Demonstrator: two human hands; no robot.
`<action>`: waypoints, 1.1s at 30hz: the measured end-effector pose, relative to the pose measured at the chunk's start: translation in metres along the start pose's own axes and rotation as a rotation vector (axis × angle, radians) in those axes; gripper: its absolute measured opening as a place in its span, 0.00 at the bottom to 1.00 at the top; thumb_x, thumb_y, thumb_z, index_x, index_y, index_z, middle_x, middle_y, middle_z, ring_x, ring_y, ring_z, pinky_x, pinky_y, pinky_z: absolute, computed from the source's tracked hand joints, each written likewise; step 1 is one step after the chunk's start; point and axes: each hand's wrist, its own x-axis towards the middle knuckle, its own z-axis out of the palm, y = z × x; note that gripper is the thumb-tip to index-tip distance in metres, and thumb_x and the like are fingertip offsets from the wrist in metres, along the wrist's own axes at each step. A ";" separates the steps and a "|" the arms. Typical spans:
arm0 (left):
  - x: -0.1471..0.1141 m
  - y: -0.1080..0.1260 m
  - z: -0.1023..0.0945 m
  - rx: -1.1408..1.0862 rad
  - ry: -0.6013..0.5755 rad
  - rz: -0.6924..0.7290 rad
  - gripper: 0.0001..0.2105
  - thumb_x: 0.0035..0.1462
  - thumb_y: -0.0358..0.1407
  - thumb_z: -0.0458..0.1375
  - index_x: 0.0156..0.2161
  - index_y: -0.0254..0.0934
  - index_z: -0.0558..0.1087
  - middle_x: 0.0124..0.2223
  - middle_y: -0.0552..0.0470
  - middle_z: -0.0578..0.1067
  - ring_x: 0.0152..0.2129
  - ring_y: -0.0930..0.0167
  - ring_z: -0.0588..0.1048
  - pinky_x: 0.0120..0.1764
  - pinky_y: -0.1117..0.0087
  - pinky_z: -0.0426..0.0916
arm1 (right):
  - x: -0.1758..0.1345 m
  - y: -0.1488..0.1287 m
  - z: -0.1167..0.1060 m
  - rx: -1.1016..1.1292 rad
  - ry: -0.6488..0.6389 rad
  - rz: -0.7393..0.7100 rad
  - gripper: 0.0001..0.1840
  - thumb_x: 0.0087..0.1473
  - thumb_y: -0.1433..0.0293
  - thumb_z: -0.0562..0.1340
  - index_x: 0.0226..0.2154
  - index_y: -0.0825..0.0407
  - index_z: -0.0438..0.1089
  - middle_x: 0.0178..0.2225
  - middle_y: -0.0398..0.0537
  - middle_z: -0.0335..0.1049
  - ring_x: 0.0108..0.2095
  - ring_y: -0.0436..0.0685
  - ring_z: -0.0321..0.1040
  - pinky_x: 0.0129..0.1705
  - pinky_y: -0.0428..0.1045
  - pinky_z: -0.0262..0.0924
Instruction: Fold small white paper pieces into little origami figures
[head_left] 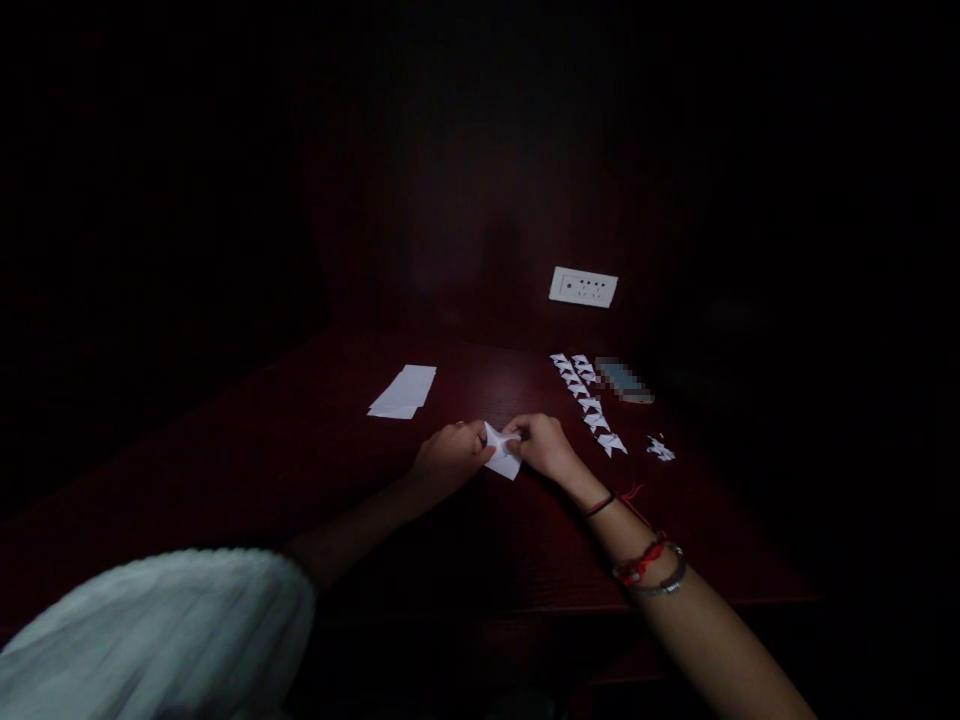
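Observation:
A small white sheet of folded paper (507, 460) is held between my two hands, just above or on the dark red table (480, 540). My left hand (451, 447) pinches its left edge, thumb on top. On the other side, my right hand (545, 446) grips the upper right part between thumb and fingers. Creases show across the paper's middle, and one pointed corner faces toward me. The fingertips hide parts of both side edges.
Left of my hands lies a stack of white paper sheets (405, 391). Several folded paper pieces (589, 405) form rows at the right, beside a phone (624, 381). White paper scraps (661, 449) lie farther right. A socket panel (583, 287) is on the back wall.

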 end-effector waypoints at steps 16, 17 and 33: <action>-0.004 0.004 -0.002 -0.206 -0.039 0.101 0.09 0.47 0.36 0.47 0.35 0.40 0.64 0.27 0.58 0.69 0.23 0.75 0.67 0.24 0.76 0.56 | 0.000 0.000 -0.002 0.043 0.003 0.057 0.10 0.36 0.78 0.53 0.24 0.54 0.67 0.23 0.41 0.66 0.23 0.45 0.60 0.25 0.39 0.51; -0.004 0.004 -0.003 -0.210 -0.042 0.101 0.10 0.46 0.35 0.47 0.36 0.41 0.64 0.27 0.58 0.69 0.23 0.76 0.67 0.24 0.77 0.56 | 0.000 0.000 -0.002 0.050 0.003 0.064 0.10 0.36 0.78 0.53 0.24 0.54 0.67 0.22 0.41 0.66 0.22 0.45 0.59 0.24 0.39 0.51; -0.006 0.003 -0.003 -0.329 -0.097 0.052 0.06 0.47 0.34 0.47 0.31 0.37 0.64 0.26 0.57 0.70 0.23 0.76 0.69 0.25 0.77 0.58 | 0.001 0.009 0.001 0.612 -0.256 0.245 0.08 0.36 0.76 0.58 0.26 0.59 0.67 0.19 0.43 0.66 0.19 0.44 0.60 0.23 0.41 0.57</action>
